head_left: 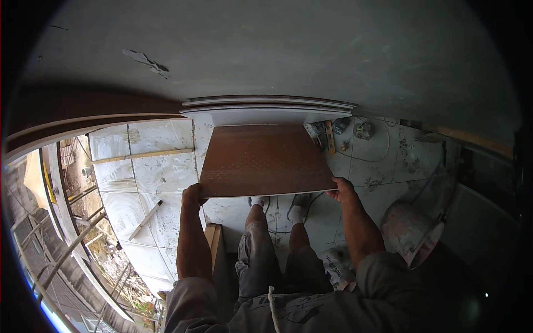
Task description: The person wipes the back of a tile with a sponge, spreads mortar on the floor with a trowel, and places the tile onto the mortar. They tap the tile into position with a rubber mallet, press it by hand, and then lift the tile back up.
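A large reddish-brown tile [266, 161] with a faint grid pattern on its face is held in front of my legs. My left hand [192, 196] is closed around its near left corner, and my right hand [343, 190] grips the near right corner. Beyond it, several tiles [266, 108] lean in a stack against the grey wall, with pale edges showing. The held tile's far edge lies close to the foot of that stack; whether the two touch, I cannot tell.
A dirty bucket [410, 232] lies tilted at the right. A yellow level [330, 137] and clear plastic bags [363, 130] are near the wall. A wooden strip [143, 156] and a thin stick [145, 220] rest on the white tiled floor [166, 136]. An opening with scaffolding poles [69, 244] borders the left.
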